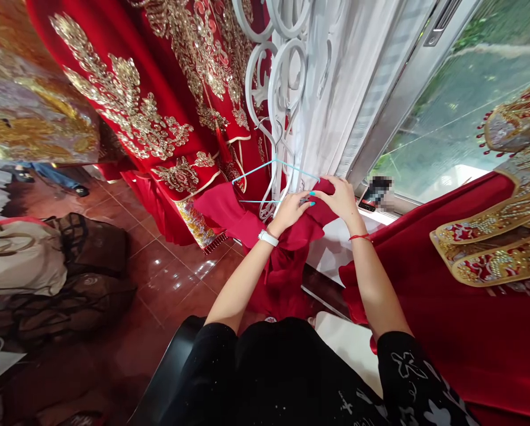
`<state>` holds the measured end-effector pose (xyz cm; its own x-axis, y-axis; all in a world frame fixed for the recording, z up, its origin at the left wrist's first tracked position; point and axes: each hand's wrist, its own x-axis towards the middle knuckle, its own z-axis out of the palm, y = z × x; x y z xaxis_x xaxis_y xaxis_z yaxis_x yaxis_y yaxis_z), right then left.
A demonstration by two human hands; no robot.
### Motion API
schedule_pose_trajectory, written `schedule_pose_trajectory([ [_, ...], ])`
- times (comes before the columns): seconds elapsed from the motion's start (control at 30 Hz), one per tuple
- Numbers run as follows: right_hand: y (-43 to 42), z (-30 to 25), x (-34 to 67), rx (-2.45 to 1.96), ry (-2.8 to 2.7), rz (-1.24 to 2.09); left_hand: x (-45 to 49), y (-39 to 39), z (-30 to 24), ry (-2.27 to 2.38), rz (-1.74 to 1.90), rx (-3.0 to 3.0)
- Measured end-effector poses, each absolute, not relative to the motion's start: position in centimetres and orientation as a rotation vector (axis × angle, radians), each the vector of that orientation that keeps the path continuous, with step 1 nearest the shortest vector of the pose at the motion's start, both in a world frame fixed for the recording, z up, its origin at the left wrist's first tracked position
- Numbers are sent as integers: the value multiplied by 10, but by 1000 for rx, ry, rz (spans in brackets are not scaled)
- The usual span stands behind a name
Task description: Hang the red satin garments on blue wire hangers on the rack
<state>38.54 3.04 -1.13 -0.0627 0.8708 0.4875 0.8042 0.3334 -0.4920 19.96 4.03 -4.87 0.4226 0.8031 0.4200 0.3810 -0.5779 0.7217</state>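
Premises: a bridal or ceremonial garment shop, or its fitting room. Evidence: red gowns with gold sequin embroidery (158, 100) hung in a row; a further embroidered red garment (491, 248) was spread flat by the window (460, 112); a light blue wire hanger (273, 171) hung on a white ornamental scrollwork rack (278, 65); garment bags (47, 266) lay piled on the red-brown tiled floor (176, 278).

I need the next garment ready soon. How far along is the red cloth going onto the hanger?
Done: the blue hanger hangs hooked on the white scrollwork. In hand: the left hand and right hand both grip the red cloth at the hanger's right end. Left: most of the cloth droops below the hanger, not yet spread along it.
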Motion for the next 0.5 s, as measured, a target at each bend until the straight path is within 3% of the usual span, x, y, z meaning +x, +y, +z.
schedule_pose_trajectory([
  [0.27, -12, -21, 413, -1423, -1709, 35, 98, -38, -11, 1049, 1309, 1777],
  [0.43, -12, -31, 409, -1471, -1499, -32, 41, -48, 14, 1497, 1790, 1580],
  [0.5, -9, -29, 396, -1528, -1436, -68, 31, -39, 18, 1711, 1794, 1649],
])
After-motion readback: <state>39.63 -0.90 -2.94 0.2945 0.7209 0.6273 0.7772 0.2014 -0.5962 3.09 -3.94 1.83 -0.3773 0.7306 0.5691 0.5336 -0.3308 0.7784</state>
